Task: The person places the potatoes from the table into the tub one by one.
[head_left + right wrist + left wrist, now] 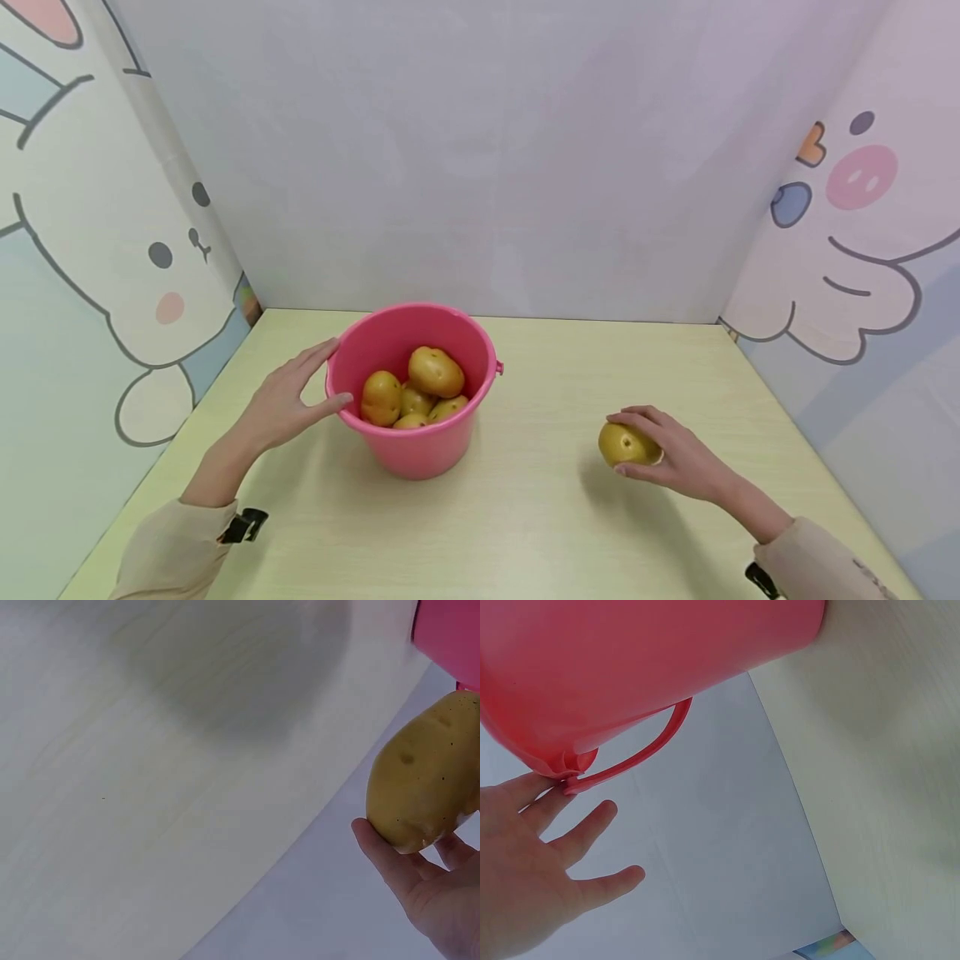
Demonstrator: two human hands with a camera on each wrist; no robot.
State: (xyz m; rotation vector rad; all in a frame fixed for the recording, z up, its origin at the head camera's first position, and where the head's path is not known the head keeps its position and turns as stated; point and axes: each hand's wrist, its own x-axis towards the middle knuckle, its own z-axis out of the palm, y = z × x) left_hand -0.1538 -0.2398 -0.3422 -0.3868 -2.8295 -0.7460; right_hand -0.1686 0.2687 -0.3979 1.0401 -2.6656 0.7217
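A pink bucket (422, 457) stands upright on the table, left of the middle, with several yellow-brown potatoes (435, 372) inside. My left hand (281, 407) is at the bucket's left rim, its fingers spread and the thumb reaching over the near edge. In the left wrist view, fingertips meet the rim where the pink handle (641, 754) joins, and the handle hangs down. Over to the right, my right hand (678, 457) grips a single potato (624, 444) between thumb and fingers. Its shadow falls on the tabletop below. The right wrist view shows this potato (424, 776) up close, brown-spotted.
The pale wooden table (540, 533) ends at a plain grey-white back wall (495, 167). Side panels with a cartoon rabbit (112, 250) and a cartoon pig (862, 217) rise at left and right. A knob (499, 367) sticks out from the bucket's right rim.
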